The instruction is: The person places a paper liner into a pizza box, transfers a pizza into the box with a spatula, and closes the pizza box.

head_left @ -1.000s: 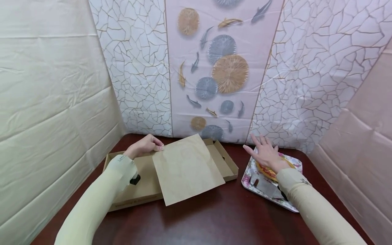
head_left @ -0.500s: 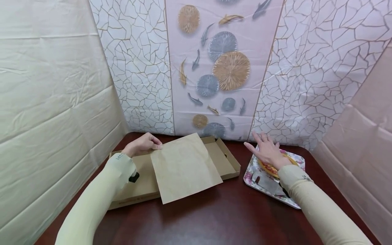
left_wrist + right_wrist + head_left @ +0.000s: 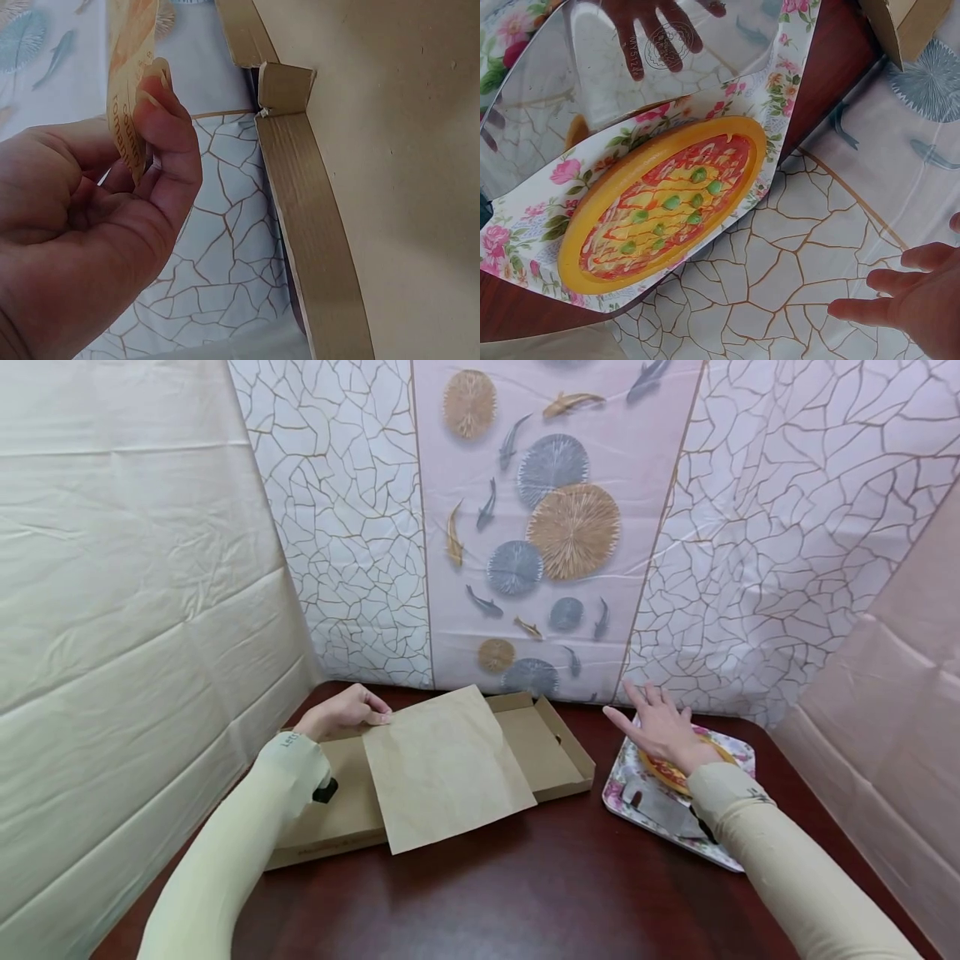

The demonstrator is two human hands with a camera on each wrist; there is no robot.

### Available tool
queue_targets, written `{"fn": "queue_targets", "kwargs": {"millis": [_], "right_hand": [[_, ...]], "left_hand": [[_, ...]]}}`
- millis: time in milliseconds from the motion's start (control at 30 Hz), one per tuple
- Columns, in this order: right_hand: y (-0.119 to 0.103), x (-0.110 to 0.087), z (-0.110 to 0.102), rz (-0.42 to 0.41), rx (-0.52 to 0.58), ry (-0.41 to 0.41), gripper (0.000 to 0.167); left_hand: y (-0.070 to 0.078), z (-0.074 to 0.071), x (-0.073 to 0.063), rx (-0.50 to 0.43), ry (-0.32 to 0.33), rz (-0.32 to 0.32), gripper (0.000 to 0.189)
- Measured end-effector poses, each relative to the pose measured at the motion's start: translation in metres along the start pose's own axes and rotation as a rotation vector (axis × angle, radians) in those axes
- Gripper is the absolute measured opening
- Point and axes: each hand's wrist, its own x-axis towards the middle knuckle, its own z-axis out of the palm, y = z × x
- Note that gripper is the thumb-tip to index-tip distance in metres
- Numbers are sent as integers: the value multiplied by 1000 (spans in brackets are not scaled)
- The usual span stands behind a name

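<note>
The worktop (image 3: 487, 902) runs dark red from the near edge. Two pale sleeves reach across it; the left cuff (image 3: 294, 752) is printed "Left", while the right cuff's (image 3: 723, 789) lettering is partly hidden in its folds. To the left, a shallow cardboard box (image 3: 547, 739) lies open, with brown words on its near wall too blurred to read surely. A tan paper sheet (image 3: 450, 768) slants over it, pinched at its far-left corner between thumb and fingers of the left hand (image 3: 343, 712); its brown print appears too foreshortened to read. To the right, a floral tray (image 3: 617, 789) bears a shiny cleaver (image 3: 663, 810) with a round stamp, and farther back a pizza (image 3: 664, 206). The right hand (image 3: 662, 728) hovers there, fingers spread. Beyond hangs a fish-patterned cloth (image 3: 465, 485).
</note>
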Motion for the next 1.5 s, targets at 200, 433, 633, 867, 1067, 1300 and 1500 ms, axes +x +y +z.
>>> {"fn": "queue_targets", "kwargs": {"millis": [200, 433, 633, 867, 1067, 1300, 1500], "right_hand": [[1, 1, -1, -4, -7, 5, 84], [0, 0, -1, -9, -1, 4, 84], [0, 0, -1, -6, 7, -4, 82], [1, -1, 0, -9, 17, -9, 82], [2, -1, 0, -15, 12, 0, 83], [2, -1, 0, -15, 17, 4, 83], [2, -1, 1, -12, 20, 7, 83]], "left_hand": [[-2, -3, 0, -18, -2, -9, 17], [-9, -6, -1, -37, -11, -25, 20], [-15, -11, 0, 79, 15, -20, 22], [-20, -19, -3, 78, 4, -18, 26], [-22, -24, -6, 79, 3, -28, 29], [-26, -29, -7, 36, 7, -66, 27], [-27, -30, -9, 64, 11, -42, 22]]}}
